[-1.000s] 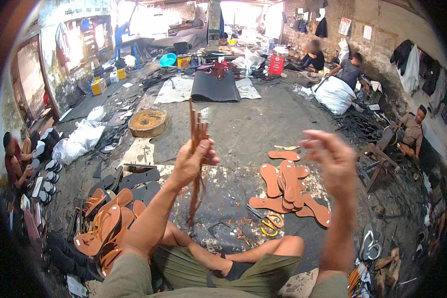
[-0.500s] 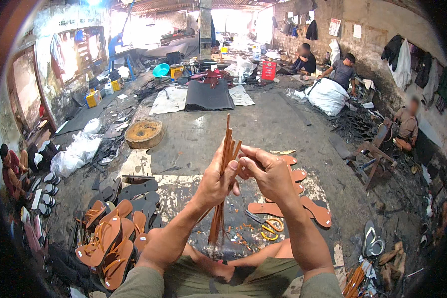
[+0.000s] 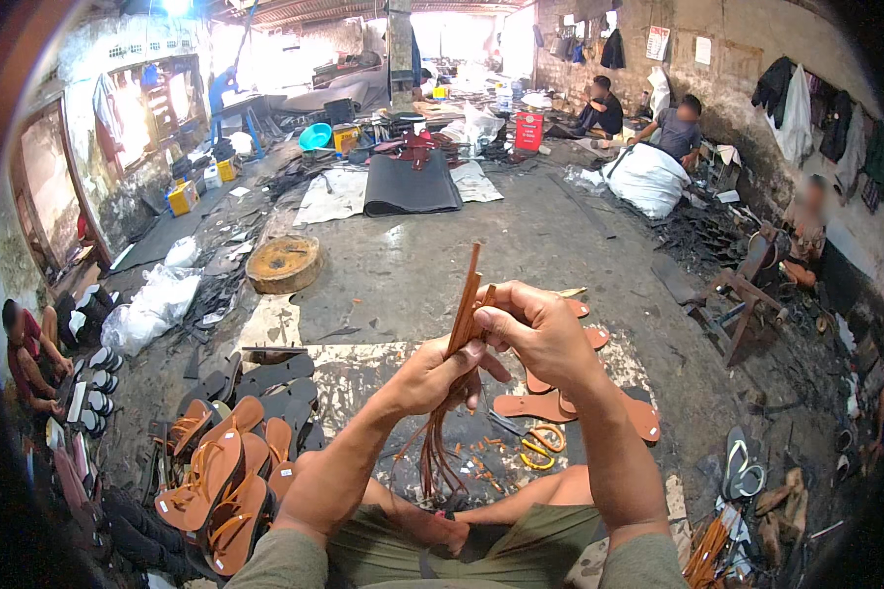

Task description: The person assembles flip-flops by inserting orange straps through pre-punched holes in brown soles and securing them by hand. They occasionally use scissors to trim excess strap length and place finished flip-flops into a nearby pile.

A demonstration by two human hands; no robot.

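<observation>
A bundle of thin brown straps (image 3: 467, 306) stands up out of my left hand (image 3: 430, 375), whose fingers are wrapped round it; the loose strap ends (image 3: 438, 461) dangle below. My right hand (image 3: 542, 332) is closed beside it, thumb and fingertips pinching the top of a strap at the bundle's right side. Past my right forearm lie brown sandal soles (image 3: 526, 406), partly hidden by that arm. Yellow-handled scissors (image 3: 538, 450) rest on the worn work board (image 3: 359, 378) between my knees and the soles, near small brown scraps.
Brown thong sandals (image 3: 202, 483) are piled at my left. A round wooden block (image 3: 285, 263) stands ahead left, a rolled black sheet (image 3: 413, 187) farther off. Other people sit along both walls, one by a white sack (image 3: 646, 181). More brown straps (image 3: 707, 552) lie lower right.
Both hands have come slightly lower and the bundle has shifted a little right, tilting rightward. Its hanging ends now spread apart more. My right hand stays at the strap tops.
</observation>
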